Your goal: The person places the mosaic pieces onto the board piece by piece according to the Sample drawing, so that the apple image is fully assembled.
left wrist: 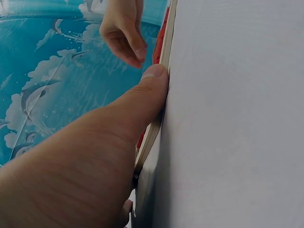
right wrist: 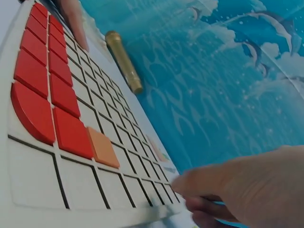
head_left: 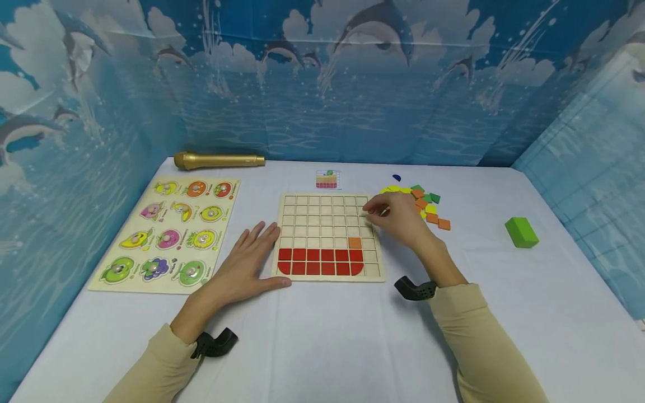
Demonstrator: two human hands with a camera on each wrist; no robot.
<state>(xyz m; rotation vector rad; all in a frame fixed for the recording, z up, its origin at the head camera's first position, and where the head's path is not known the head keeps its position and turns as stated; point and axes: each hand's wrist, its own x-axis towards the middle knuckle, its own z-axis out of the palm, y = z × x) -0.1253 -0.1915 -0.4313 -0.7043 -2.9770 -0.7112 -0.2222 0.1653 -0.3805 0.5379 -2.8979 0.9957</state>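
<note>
A square wooden grid board (head_left: 326, 224) lies on the table. Two rows of red tiles (head_left: 320, 261) fill most of its near side, and a single orange tile (head_left: 355, 243) sits above their right end. My left hand (head_left: 247, 263) is spread at the board's near left corner, fingers touching the left edge and thumb along the near edge. Above the board's right edge hovers my right hand (head_left: 398, 218), fingers loosely bent and thumb close to the index finger; no tile shows at its fingertips (right wrist: 180, 185). Loose yellow, green and orange tiles (head_left: 432, 218) lie just beyond it.
A fruit puzzle board (head_left: 171, 235) lies at the left, with a gold microphone (head_left: 219, 160) behind it. A small picture card (head_left: 328, 179) is beyond the grid board. One dark blue piece (head_left: 396, 177) lies near the tiles. A green block (head_left: 522, 232) stands far right.
</note>
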